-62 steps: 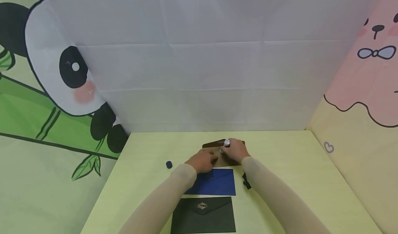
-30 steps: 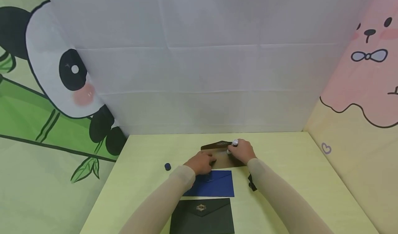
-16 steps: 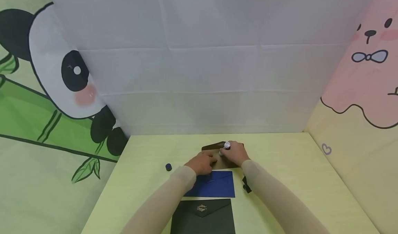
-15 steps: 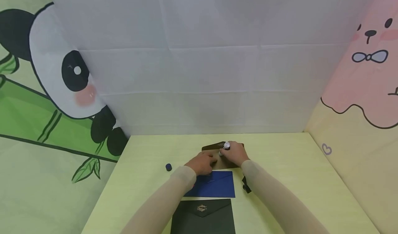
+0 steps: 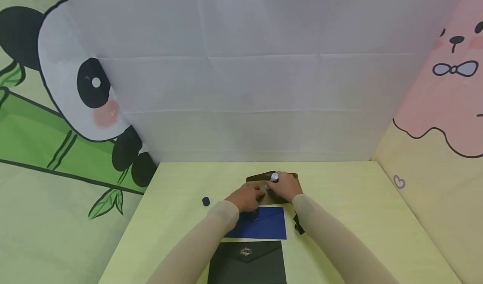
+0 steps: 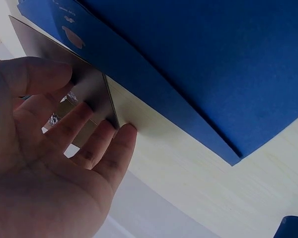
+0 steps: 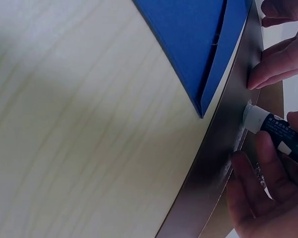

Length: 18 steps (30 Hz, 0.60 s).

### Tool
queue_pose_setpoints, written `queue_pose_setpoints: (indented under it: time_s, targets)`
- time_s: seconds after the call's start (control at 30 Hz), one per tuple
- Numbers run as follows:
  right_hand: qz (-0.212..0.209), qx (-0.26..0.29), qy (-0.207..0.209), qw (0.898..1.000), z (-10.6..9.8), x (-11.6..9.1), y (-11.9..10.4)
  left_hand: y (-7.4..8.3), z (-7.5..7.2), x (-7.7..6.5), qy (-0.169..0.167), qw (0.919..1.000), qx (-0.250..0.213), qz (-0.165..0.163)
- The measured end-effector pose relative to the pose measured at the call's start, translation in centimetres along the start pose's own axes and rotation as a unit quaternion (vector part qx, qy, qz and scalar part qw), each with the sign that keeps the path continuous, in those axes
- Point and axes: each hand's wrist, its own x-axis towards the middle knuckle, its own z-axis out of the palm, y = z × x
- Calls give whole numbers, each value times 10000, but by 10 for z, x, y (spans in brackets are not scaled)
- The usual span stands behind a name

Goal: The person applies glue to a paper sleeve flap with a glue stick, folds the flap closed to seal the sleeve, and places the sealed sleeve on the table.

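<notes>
A glue stick [image 5: 274, 176] with a dark label and a white end is gripped between the thumb and fingers of my right hand [image 5: 286, 186]. In the right wrist view the working end of the glue stick [image 7: 275, 130] meets the brown envelope [image 5: 268, 198], where whitish smears show along the surface. That envelope lies with its dark flap folded out at the far side. My left hand [image 5: 244, 196] rests its spread fingertips on the envelope's left part; in the left wrist view, the fingers [image 6: 114, 156] are gently bent at its edge.
Closer to me lie a blue envelope [image 5: 264, 228] and a dark green one [image 5: 245, 270] with a gold emblem. A small blue cap [image 5: 205, 201] stands left of the left hand. Beside the right forearm is a small black object [image 5: 299, 226]. A white sheet [image 5: 241, 87] hangs behind the table.
The right hand with the glue stick slid right along the brown envelope, then back left to where it is now. The left hand has kept its place.
</notes>
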Motion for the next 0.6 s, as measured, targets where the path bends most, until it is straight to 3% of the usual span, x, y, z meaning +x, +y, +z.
queue_pose_setpoints:
  time_s: [0.07, 0.1, 0.2, 0.3, 0.33, 0.6]
  targets:
    - [25, -13, -9, 10000, -1, 0, -1, -1, 2, 2, -21, 10000, 3, -32]
    - [21, -21, -5, 10000, -1, 0, -1, -9, 13, 13, 61, 10000, 25, 39]
    - [5, -5, 15, 10000, -2, -1, 1, -9, 15, 14, 31, 10000, 70, 23]
    - [-42, 78, 55, 9999, -3, -2, 4, -8, 13, 12, 31, 10000, 73, 54]
    - [-52, 122, 67, 9999, -3, -2, 5, 0, 2, 2, -56, 10000, 59, -15]
    - [-64, 64, 218, 9997, -8, 0, 18, 2, -2, -4, -30, 9999, 115, 47]
